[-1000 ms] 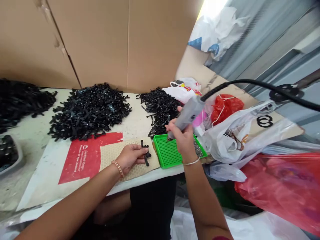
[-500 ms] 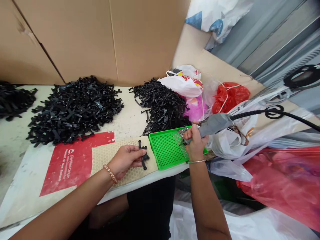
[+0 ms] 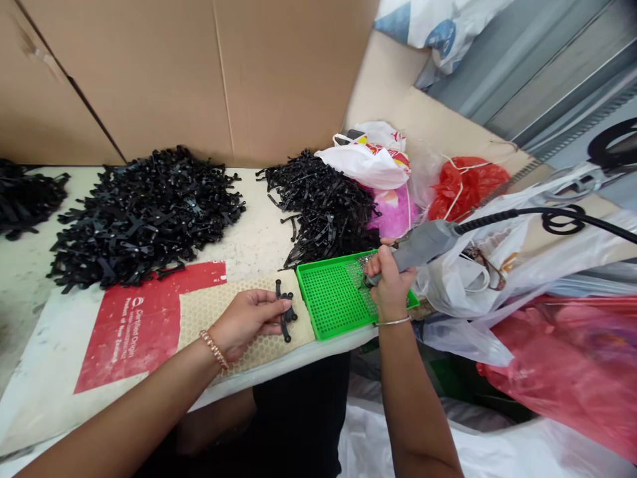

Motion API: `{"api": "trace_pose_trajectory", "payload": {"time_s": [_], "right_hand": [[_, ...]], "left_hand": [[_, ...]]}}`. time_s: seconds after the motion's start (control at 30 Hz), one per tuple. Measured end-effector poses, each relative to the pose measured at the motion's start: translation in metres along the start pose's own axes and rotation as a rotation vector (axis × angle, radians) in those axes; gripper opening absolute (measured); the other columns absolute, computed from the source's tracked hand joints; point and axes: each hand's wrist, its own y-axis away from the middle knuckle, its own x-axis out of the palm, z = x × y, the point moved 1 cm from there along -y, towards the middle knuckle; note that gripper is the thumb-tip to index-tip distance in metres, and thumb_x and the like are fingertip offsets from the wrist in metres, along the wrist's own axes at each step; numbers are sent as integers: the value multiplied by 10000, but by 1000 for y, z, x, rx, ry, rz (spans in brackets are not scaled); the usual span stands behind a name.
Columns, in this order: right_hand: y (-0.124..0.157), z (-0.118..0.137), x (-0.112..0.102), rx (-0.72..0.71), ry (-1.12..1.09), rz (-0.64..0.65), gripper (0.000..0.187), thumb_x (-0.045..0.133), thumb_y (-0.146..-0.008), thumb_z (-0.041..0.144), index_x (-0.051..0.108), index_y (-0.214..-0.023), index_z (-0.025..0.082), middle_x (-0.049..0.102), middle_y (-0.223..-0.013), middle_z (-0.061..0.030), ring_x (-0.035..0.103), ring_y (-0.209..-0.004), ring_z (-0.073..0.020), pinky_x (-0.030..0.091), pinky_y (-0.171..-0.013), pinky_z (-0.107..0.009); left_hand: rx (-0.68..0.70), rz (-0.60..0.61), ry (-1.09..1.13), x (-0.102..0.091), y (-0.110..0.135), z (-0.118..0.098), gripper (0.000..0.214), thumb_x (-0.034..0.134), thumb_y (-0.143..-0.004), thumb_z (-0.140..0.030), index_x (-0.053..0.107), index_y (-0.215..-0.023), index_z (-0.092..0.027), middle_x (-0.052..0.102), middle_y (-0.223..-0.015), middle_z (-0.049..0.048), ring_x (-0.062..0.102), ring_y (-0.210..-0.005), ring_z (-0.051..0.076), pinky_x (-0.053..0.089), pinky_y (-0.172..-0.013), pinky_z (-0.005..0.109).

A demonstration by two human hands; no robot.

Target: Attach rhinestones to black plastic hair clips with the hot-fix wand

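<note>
Between the thumb and fingers of my left hand (image 3: pixel 251 322) is a small black plastic part (image 3: pixel 285 311) with round-ended arms, held over a beige textured mat (image 3: pixel 204 309). My right hand (image 3: pixel 391 285) is wrapped round a grey electric screwdriver (image 3: pixel 428 245), whose cable leads off to the right. The screwdriver's nose points down and left over a green perforated tray (image 3: pixel 328 299). Small metal screws (image 3: pixel 356 271) lie in the tray's right part, half hidden by my right hand. The tip of the tool is too small to make out clearly.
A large heap of black parts (image 3: pixel 144 219) lies at the left, with a heap of thin black strips (image 3: pixel 328 206) behind the tray. Plastic bags (image 3: pixel 365 166), including a red bag (image 3: pixel 468 186), crowd the right side. Cardboard (image 3: pixel 288 79) stands along the back.
The view has shifted slightly. My left hand still holds the black part over the mat, and my right hand keeps the screwdriver over the screws with hardly any movement.
</note>
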Motion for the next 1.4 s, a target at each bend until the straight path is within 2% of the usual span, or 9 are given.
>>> {"api": "trace_pose_trajectory", "payload": {"time_s": [0.27, 0.43, 0.53, 0.67, 0.77, 0.9, 1.0, 1.1, 1.4], "right_hand": [[-1, -4, -2, 10, 39, 28, 303, 726, -757, 388, 551, -900, 186, 390, -492, 90, 370, -407, -75, 338, -421, -188], [-1, -3, -1, 19, 50, -5, 351, 748, -720, 418, 537, -877, 185, 384, -480, 95, 364, -395, -76, 335, -416, -195], [-1, 6, 4, -2, 42, -44, 366, 760, -693, 410, 546, -883, 182, 385, -469, 97, 348, -389, -75, 320, -410, -193], [3, 31, 22, -52, -73, -96, 355, 740, -695, 422, 532, -883, 204, 354, -463, 110, 307, -377, -65, 325, -415, -187], [15, 45, 49, -27, -213, -22, 320, 689, -737, 441, 511, -881, 219, 315, -469, 117, 282, -372, -57, 323, -419, -181], [37, 42, 89, 90, -250, 63, 343, 662, -738, 459, 487, -916, 225, 293, -466, 122, 269, -372, -63, 312, -420, -193], [47, 34, 107, 137, -206, 91, 386, 661, -724, 493, 469, -932, 229, 294, -466, 123, 276, -376, -67, 307, -424, -202], [52, 28, 113, 161, -201, 110, 392, 663, -722, 498, 466, -930, 231, 292, -473, 121, 285, -381, -67, 309, -430, -200], [55, 21, 113, 178, -242, 87, 398, 691, -707, 472, 470, -928, 225, 307, -475, 122, 285, -387, -64, 312, -437, -191]], "left_hand": [[-3, -15, -12, 0, 0, 0, 172, 799, -635, -175, 643, -659, -105, 656, -675, 30, 586, -559, 94, 535, -538, 212], [14, -10, -18, 0, -1, 1, 208, 821, -598, -200, 641, -642, -105, 658, -651, 38, 608, -574, 113, 527, -533, 211], [26, 11, -9, 0, -2, 2, 224, 829, -587, -213, 638, -624, -103, 659, -641, 44, 611, -568, 115, 526, -528, 213], [33, 12, -6, 1, -2, 2, 233, 834, -576, -208, 636, -614, -90, 640, -613, 36, 589, -536, 99, 531, -521, 215], [52, 9, 15, 1, -3, 3, 244, 834, -571, -200, 620, -610, -89, 633, -609, 34, 591, -540, 103, 538, -522, 223], [73, 30, 50, 1, -4, 5, 291, 857, -530, -217, 602, -600, -95, 619, -580, 25, 573, -516, 98, 530, -500, 223], [87, 41, 42, 1, -6, 6, 290, 857, -531, -226, 605, -593, -95, 598, -552, 13, 544, -488, 85, 524, -486, 220], [103, 39, 24, 1, -7, 7, 273, 845, -553, -229, 611, -582, -92, 587, -547, 12, 527, -477, 81, 534, -491, 232], [108, 20, 9, 1, -7, 7, 205, 787, -631, -156, 599, -580, -91, 568, -546, 3, 523, -477, 81, 541, -486, 235]]}}
